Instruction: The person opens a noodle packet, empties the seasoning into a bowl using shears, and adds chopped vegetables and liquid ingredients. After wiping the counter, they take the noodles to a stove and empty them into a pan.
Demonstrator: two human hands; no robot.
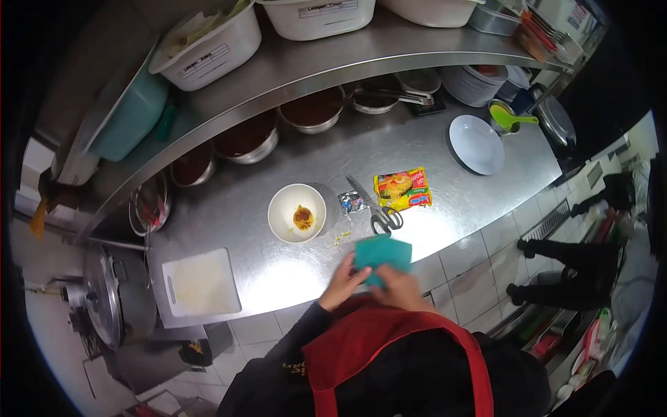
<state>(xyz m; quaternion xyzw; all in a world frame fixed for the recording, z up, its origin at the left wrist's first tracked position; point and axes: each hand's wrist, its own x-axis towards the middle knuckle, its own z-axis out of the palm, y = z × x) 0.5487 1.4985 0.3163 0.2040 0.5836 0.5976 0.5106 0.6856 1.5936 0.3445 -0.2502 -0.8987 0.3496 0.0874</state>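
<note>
A teal cloth (383, 254) is held up in front of my apron, at the near edge of the steel table. My left hand (342, 281) grips its left side, fingers closed on it. My right hand (403, 289), smeared by motion, presses against its lower right part. Just beyond the cloth lie black-handled scissors (386, 221) and a few pale scraps (341, 239). A small silver-blue sachet (352, 201) rests left of the scissors, a yellow-and-red noodle packet (404, 188) to their right. The white bowl (281, 208) holds brown-orange seasoning (303, 217).
A white cutting board (201, 281) lies at the table's left end; a white plate (476, 144) is at the right. Metal bowls (313, 111) line the back under a steel shelf (333, 59) carrying tubs. A large pot (118, 299) stands left. Another person's legs (577, 267) show at right.
</note>
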